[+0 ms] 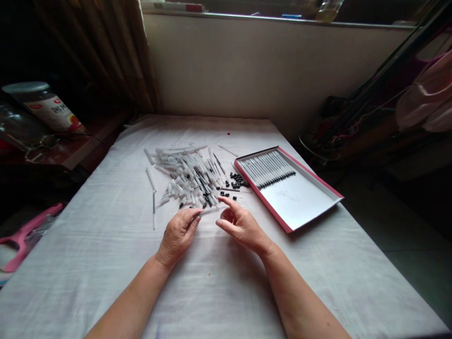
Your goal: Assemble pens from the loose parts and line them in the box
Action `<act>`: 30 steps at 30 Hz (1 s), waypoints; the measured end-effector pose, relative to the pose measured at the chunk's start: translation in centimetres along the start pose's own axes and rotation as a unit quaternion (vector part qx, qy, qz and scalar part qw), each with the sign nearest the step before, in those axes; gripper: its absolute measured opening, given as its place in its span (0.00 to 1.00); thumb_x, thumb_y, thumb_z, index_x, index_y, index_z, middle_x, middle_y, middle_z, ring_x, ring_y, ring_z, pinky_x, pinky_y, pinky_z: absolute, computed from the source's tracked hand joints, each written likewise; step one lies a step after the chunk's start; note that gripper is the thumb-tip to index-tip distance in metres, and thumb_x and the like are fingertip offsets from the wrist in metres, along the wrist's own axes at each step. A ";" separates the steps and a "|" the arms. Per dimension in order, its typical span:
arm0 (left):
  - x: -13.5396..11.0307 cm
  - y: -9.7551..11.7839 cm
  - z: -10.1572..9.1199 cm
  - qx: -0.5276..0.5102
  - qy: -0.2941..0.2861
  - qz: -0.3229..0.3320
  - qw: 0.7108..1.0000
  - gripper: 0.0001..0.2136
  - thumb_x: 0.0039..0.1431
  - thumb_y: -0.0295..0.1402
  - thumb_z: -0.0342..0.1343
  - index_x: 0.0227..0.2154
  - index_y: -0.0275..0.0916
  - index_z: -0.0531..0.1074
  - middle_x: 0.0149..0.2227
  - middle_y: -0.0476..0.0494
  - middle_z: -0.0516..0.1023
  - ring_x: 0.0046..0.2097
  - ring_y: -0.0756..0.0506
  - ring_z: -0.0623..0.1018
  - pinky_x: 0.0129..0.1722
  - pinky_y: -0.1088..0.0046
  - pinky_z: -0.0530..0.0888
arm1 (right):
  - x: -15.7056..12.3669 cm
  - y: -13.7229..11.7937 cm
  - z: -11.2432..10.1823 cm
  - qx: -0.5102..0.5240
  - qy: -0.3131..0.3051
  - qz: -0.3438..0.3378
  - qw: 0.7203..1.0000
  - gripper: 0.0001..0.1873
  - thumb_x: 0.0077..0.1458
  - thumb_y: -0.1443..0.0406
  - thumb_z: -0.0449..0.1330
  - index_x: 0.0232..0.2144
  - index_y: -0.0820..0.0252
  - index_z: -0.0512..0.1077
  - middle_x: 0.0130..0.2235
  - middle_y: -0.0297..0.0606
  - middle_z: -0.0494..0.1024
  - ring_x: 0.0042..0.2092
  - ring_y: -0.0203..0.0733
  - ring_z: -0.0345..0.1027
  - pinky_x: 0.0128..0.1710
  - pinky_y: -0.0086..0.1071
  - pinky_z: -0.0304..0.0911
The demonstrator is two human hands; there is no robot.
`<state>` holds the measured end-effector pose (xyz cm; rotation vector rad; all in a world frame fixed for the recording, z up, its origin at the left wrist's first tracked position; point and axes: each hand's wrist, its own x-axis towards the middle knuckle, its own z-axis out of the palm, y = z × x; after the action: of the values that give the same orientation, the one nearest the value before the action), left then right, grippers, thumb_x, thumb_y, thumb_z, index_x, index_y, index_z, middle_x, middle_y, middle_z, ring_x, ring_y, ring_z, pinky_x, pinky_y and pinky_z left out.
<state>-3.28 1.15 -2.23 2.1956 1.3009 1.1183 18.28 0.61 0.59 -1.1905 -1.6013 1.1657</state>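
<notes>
My left hand (177,235) is closed on a clear pen barrel (211,212), which points right across the gap between my hands. At its free end, my right hand (244,228) is held with thumb and fingers apart and nothing visible in it. Just beyond lies a heap of clear pen barrels (171,159), whitish caps (181,189) and dark refills (202,178). Small black plugs (238,180) are scattered at the heap's right side. A red-edged shallow box (294,207) holds a row of pens (270,167) with black ends.
A white cloth (208,292) covers the table. Left of the heap lie a loose barrel (150,178) and a refill (154,209). A labelled jar (45,106) stands on a side surface at left; a pink-handled object (30,230) is below it. A wall (226,70) rises behind.
</notes>
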 end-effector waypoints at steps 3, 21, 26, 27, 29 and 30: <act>-0.1 -0.4 0.1 -0.031 0.023 -0.040 0.998 0.12 0.64 0.35 0.50 0.45 0.39 0.74 0.41 0.41 0.81 0.42 0.45 0.80 0.46 0.68 0.76 | 0.5 1.3 -1.3 -0.157 0.124 0.010 0.980 0.16 0.56 0.63 0.56 0.45 0.60 0.74 0.33 0.36 0.77 0.30 0.36 0.68 0.36 0.31 0.65; 0.2 -0.3 0.0 0.000 -0.003 0.004 1.000 0.11 0.64 0.33 0.52 0.45 0.41 0.77 0.40 0.42 0.81 0.42 0.45 0.80 0.45 0.70 0.76 | 0.3 2.2 -1.1 -0.188 0.171 0.046 0.966 0.10 0.52 0.63 0.57 0.35 0.58 0.76 0.36 0.39 0.81 0.35 0.42 0.73 0.41 0.35 0.68; 0.0 -0.2 0.0 0.030 -0.027 0.019 0.999 0.12 0.64 0.32 0.51 0.46 0.41 0.76 0.40 0.42 0.81 0.43 0.45 0.80 0.44 0.70 0.75 | -1.0 2.5 -0.2 -0.031 0.190 0.040 0.980 0.13 0.51 0.61 0.58 0.36 0.60 0.77 0.36 0.42 0.80 0.33 0.41 0.72 0.35 0.34 0.68; 0.0 -0.1 0.0 0.035 -0.035 0.023 0.999 0.12 0.64 0.32 0.51 0.46 0.40 0.76 0.40 0.42 0.81 0.42 0.46 0.79 0.44 0.70 0.75 | -1.0 2.5 0.0 -0.014 0.186 0.042 0.982 0.13 0.51 0.61 0.58 0.36 0.61 0.77 0.36 0.42 0.80 0.33 0.40 0.72 0.35 0.33 0.68; 0.1 0.0 -0.1 0.044 -0.044 0.029 0.998 0.12 0.64 0.32 0.51 0.46 0.40 0.76 0.40 0.42 0.81 0.42 0.46 0.79 0.44 0.71 0.75 | -1.0 2.4 0.2 0.018 0.173 0.045 0.984 0.13 0.50 0.61 0.59 0.37 0.61 0.77 0.35 0.41 0.80 0.31 0.39 0.70 0.33 0.32 0.67; 0.1 0.1 -0.1 0.047 -0.047 0.031 0.997 0.12 0.64 0.32 0.51 0.46 0.40 0.76 0.40 0.43 0.80 0.41 0.46 0.79 0.44 0.71 0.75 | -1.0 2.3 0.3 0.029 0.166 0.047 0.985 0.13 0.51 0.61 0.59 0.37 0.61 0.76 0.35 0.41 0.80 0.31 0.38 0.70 0.33 0.32 0.67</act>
<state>-3.28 1.16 -2.08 2.3428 1.2773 0.9807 18.77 -0.12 -1.76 -1.3556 -1.2642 1.0019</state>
